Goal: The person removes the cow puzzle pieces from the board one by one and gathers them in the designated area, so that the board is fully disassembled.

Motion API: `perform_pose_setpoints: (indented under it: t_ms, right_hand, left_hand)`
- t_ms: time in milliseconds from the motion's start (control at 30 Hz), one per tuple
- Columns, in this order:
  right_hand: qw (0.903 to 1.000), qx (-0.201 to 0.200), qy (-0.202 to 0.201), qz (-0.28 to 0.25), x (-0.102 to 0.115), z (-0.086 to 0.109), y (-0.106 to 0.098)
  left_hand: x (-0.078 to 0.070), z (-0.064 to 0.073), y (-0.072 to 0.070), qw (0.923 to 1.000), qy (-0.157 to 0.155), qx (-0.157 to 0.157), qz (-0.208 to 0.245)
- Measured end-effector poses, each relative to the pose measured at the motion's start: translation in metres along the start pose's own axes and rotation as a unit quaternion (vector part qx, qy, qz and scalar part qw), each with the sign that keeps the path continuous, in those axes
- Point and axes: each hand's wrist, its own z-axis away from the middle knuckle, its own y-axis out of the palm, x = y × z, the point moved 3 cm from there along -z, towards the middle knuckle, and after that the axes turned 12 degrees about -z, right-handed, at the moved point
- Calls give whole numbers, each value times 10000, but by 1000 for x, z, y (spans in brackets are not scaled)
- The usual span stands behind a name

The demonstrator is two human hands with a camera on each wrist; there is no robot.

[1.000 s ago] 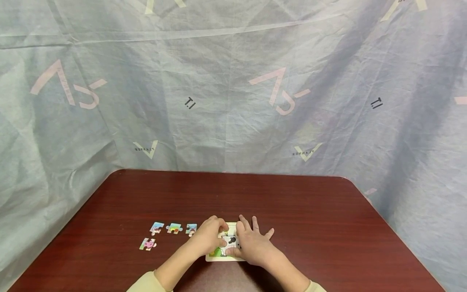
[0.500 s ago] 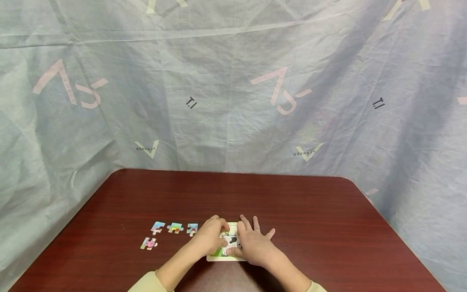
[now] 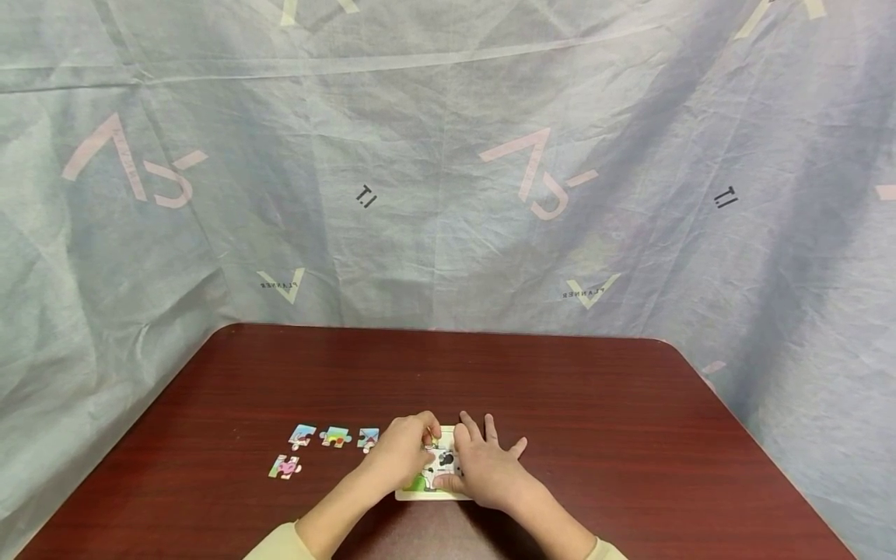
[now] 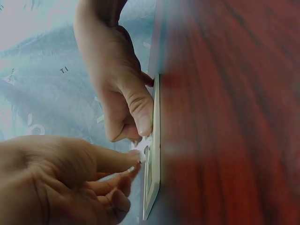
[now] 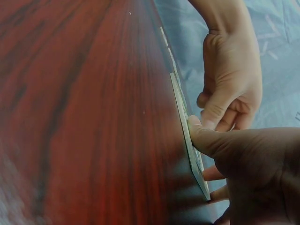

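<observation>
A small puzzle board [image 3: 427, 496] with a pale rim lies flat near the table's front edge, both hands over it. A white, black-spotted puzzle piece [image 3: 443, 460] shows between the hands. My left hand [image 3: 402, 449] pinches this piece between thumb and fingers at the board's left side; in the left wrist view the piece [image 4: 141, 149] sits tilted close over the board. My right hand [image 3: 490, 470] presses on the board's right part with its thumb [image 5: 196, 123], its other fingers spread past the far right edge. The right hand hides much of the board.
Left of the board lie several loose puzzle pieces: a pink one [image 3: 285, 467], a blue one [image 3: 302, 435], a yellow-green one [image 3: 335, 437] and another blue one [image 3: 368, 439] beside the left hand. A grey printed cloth [image 3: 434, 194] hangs behind the dark red table [image 3: 546, 381].
My left fingers shift slightly up and to the right over the board, and the spotted piece turns a little with them. My right hand stays in place.
</observation>
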Motion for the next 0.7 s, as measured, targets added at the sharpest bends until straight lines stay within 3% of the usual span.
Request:
perform_pose_setpoints:
  t_ms: [167,567,700]
  right_hand:
    - [10000,56,59,-25,0,-1,0]
    - [9999,43,98,-47,1,1,0]
    - [9999,30,92,-49,2,1,-2]
  left_hand:
    - [2,1,-3,9992,53,-235,329]
    - [12,1,-4,9959,-43,-147,896]
    - [20,2,-9,9958,-93,-195,894]
